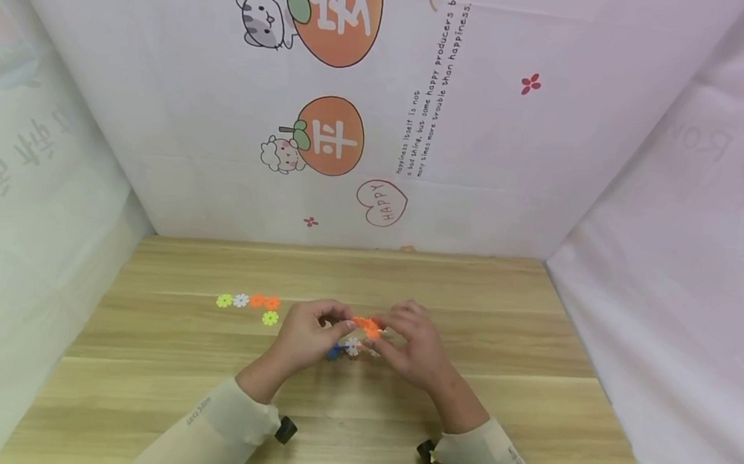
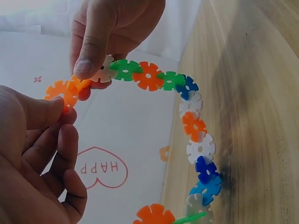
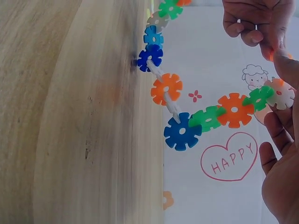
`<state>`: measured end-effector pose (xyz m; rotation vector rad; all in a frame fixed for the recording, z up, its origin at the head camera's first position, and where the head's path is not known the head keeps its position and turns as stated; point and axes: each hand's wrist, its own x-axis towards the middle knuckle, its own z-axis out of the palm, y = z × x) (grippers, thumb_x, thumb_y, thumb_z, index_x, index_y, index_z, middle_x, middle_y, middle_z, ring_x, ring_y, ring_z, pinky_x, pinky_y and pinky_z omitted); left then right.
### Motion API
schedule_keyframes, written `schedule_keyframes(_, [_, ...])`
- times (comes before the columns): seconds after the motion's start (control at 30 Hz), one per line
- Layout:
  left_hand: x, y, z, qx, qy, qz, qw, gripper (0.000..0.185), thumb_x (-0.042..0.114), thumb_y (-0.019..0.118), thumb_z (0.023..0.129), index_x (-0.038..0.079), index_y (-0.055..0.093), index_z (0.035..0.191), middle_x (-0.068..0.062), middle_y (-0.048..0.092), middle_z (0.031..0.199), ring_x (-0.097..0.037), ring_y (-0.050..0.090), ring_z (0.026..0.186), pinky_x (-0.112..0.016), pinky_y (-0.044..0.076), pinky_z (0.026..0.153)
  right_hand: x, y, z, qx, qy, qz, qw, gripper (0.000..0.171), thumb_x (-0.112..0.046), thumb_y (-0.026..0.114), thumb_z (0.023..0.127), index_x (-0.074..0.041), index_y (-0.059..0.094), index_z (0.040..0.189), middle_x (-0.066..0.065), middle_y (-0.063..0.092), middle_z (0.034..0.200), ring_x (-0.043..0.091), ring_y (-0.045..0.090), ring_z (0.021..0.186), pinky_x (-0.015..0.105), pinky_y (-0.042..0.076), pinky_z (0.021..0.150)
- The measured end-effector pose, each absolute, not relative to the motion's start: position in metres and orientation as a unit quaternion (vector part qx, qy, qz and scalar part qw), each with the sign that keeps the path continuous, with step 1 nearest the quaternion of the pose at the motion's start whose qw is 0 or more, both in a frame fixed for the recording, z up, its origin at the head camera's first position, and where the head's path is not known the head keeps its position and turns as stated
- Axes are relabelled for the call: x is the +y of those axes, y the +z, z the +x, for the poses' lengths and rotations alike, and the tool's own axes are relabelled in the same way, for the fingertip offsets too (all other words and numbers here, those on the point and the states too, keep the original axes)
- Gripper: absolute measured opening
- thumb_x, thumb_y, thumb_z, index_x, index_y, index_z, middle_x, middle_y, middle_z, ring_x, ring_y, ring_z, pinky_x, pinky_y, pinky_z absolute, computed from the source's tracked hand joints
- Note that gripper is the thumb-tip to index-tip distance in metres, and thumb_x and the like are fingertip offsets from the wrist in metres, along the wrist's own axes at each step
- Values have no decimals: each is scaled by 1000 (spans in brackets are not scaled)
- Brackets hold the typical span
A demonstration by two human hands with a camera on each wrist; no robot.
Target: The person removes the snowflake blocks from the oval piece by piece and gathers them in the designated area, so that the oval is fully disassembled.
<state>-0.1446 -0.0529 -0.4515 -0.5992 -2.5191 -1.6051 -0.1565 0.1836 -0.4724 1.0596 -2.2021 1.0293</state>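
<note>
Both hands are raised over the table, close together, at one end of a chain of slotted plastic flower discs [image 2: 148,76]. Between thumb and finger, my left hand [image 1: 310,334] pinches the orange end disc [image 2: 63,94]. My right hand [image 1: 416,345] pinches the chain beside it, around a second orange disc and the white disc [image 3: 281,94]; its fingers partly cover these. From there the chain hangs in a curve of green, orange, blue and white discs, low over the table. An orange disc [image 2: 154,215] and a green one lie further along it.
On the wooden table [image 1: 151,360], left of the hands, lie several flower discs: yellow-green [image 1: 224,300], white [image 1: 240,300], orange [image 1: 258,300] and another yellow-green [image 1: 270,318]. Whether these are joined is unclear. Printed white cloth [image 1: 473,159] surrounds the back and sides.
</note>
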Motion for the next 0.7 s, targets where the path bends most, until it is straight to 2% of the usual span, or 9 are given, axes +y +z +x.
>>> schedule_keyframes(0.13, [-61,-450,-148,-825,-537,-172,31,7,26,76,97,18,76,98,11,74,92,-11,68,82,-33,57,74,189,-478,-160,-804,377,390,244,31,-19,90,80,-10,78,107,-4,76,98,18,61,95,39,49,85])
schedule_keyframes(0.27, [-81,-443,-156,-823,-550,-129,69,8,23,77,97,16,75,99,7,74,92,-15,66,81,-29,55,68,204,-485,-164,-806,382,375,254,28,-14,90,77,-10,79,103,-2,74,95,21,59,93,40,49,80])
schedule_keyframes(0.37, [-94,-438,-161,-822,-546,-131,91,8,22,76,97,15,75,99,4,74,94,-18,67,83,-30,55,69,213,-486,-166,-813,380,361,253,26,-16,89,79,-11,79,102,-2,73,94,21,59,94,41,50,79])
schedule_keyframes(0.53, [-105,-445,-162,-822,-554,-118,60,15,29,76,97,15,76,103,1,74,99,-19,67,87,-29,55,75,216,-484,-164,-822,372,359,238,26,-22,89,82,-12,79,104,-4,74,96,20,60,97,42,51,81])
schedule_keyframes(0.7, [-114,-455,-160,-822,-560,-82,59,18,30,77,96,14,76,105,0,75,101,-20,68,90,-29,56,76,216,-484,-161,-826,375,349,234,28,-21,89,81,-12,79,106,-4,74,98,20,60,99,42,50,83])
